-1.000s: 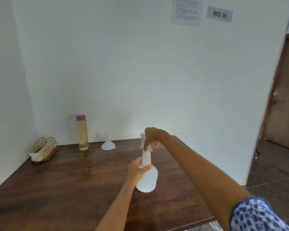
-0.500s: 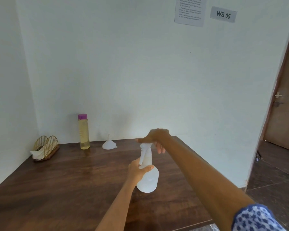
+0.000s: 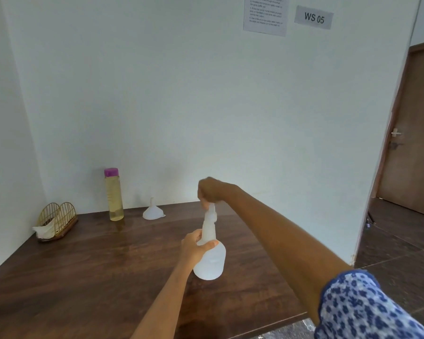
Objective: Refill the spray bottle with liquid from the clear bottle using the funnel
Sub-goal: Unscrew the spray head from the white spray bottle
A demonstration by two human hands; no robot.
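Note:
A white translucent spray bottle (image 3: 210, 261) stands on the dark wooden table (image 3: 96, 265), near its right side. My left hand (image 3: 195, 244) grips the bottle at its neck and shoulder. Over the top, my right hand (image 3: 212, 190) is closed on the spray head, which is mostly hidden under the fingers. The clear bottle (image 3: 113, 195) with yellowish liquid and a purple cap stands upright at the back by the wall. A white funnel (image 3: 152, 212) sits upside down on the table just right of it, spout pointing up.
A gold wire holder (image 3: 56, 219) with white tissue sits at the back left corner. Walls close the table at the back and left. The table's right edge drops to a dark tiled floor; a brown door (image 3: 414, 133) stands beyond.
My right hand has turned on the spray head, shifting from fingers spread over it to a closed fist above it. The left hand keeps its hold and the bottle stays put.

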